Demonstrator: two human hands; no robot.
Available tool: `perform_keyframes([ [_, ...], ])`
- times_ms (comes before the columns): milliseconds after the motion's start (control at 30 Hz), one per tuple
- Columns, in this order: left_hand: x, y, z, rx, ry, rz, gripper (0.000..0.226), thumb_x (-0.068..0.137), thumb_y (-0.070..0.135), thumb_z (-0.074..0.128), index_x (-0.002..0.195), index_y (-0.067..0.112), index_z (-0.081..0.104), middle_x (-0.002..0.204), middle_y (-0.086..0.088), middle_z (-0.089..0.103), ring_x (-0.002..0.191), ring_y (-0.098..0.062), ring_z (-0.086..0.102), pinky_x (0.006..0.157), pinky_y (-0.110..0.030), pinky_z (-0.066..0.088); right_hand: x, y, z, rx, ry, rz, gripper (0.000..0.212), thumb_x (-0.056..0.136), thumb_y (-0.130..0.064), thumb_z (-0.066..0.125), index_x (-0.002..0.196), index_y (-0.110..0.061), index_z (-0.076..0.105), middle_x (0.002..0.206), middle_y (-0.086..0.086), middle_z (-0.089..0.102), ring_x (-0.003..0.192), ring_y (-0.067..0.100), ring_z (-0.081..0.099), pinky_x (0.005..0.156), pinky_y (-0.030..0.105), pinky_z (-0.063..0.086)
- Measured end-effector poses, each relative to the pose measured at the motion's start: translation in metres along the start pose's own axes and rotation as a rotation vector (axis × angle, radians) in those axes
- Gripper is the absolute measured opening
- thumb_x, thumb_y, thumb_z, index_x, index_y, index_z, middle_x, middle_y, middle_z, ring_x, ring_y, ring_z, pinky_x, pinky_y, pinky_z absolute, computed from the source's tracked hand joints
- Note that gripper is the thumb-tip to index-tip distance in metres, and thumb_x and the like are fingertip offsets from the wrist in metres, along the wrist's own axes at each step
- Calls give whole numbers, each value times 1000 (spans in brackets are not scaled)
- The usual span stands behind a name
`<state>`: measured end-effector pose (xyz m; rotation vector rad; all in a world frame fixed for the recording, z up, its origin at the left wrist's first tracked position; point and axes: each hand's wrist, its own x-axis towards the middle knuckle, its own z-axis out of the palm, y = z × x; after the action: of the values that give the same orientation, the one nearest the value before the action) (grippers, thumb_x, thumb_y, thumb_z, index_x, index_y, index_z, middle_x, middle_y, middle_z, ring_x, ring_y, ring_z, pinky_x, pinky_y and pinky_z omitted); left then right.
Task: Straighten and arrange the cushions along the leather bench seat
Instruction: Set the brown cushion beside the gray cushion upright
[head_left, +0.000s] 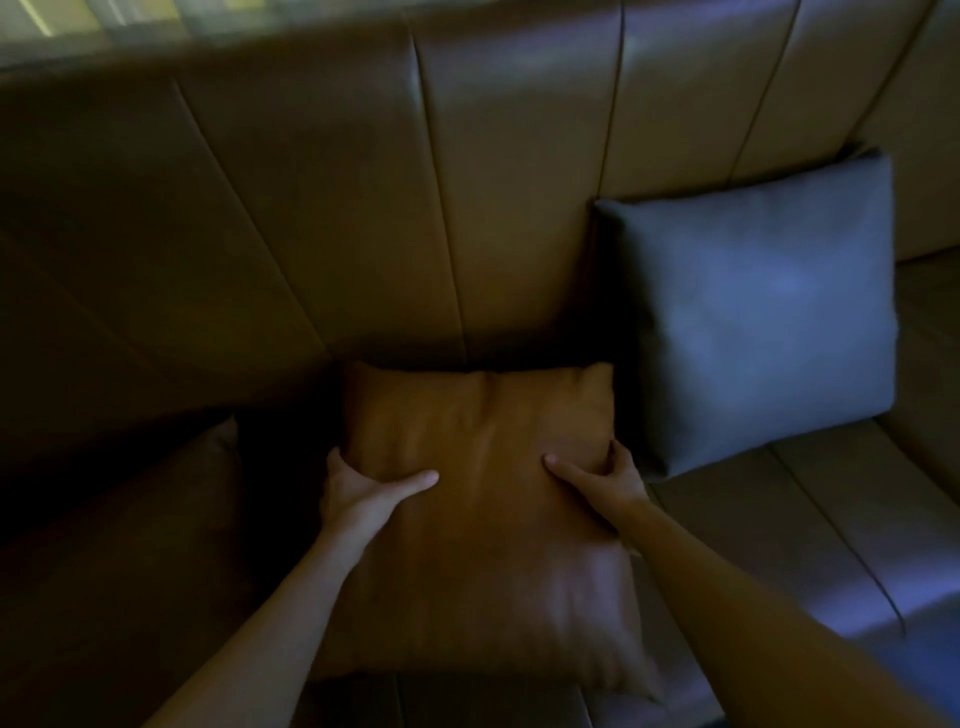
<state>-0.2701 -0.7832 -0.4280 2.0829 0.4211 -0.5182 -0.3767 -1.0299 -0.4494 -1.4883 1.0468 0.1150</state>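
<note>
Running behind everything, the leather bench seat (831, 519) and its panelled backrest (363, 208) fill the view beyond the fingers. Up and to the right of the right hand's fingers, the grey cushion (763, 322) leans upright against the backrest, looking already placed. Between the 2 hands lies the tan cushion (483, 493), tilted on the seat with its far edge close to the backrest but not standing against it. The left hand (358, 493) clasps its left edge, thumb across the face and fingers curled out of sight behind; the right hand (605, 480) clasps the right edge likewise. Judging by this, the step in hand is setting the tan cushion; next it likely needs tipping upright beside the grey one. No containers appear.
</note>
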Motion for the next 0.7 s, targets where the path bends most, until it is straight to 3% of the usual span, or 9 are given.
perform_keyframes([
  [133,-6,24,2,-95,109,109,153,38,45,94,154,25,-4,160,-12,20,144,-36,25,113,-55,26,8,-48,-14,73,-8,-184,120,58,-34,90,152,-28,16,151,9,38,133,32,44,106,48,43],
  [300,-6,38,18,-192,206,229,148,43,30,96,154,29,-3,159,-9,18,144,-33,24,111,-53,28,32,-93,-26,66,-87,-318,125,56,-21,92,152,-34,13,152,7,35,135,32,40,107,55,41],
  [433,3,34,32,-228,225,239,145,44,23,96,155,27,3,155,-11,24,141,-34,29,108,-51,33,54,-104,-23,56,-125,-323,122,58,-18,90,151,-39,12,152,8,32,135,36,37,106,60,40],
  [700,21,40,35,-204,242,262,141,45,27,95,155,29,7,154,-10,27,140,-34,32,107,-51,34,80,-94,-14,90,-112,-298,123,56,-24,92,152,-35,17,151,5,37,136,31,40,108,56,40],
])
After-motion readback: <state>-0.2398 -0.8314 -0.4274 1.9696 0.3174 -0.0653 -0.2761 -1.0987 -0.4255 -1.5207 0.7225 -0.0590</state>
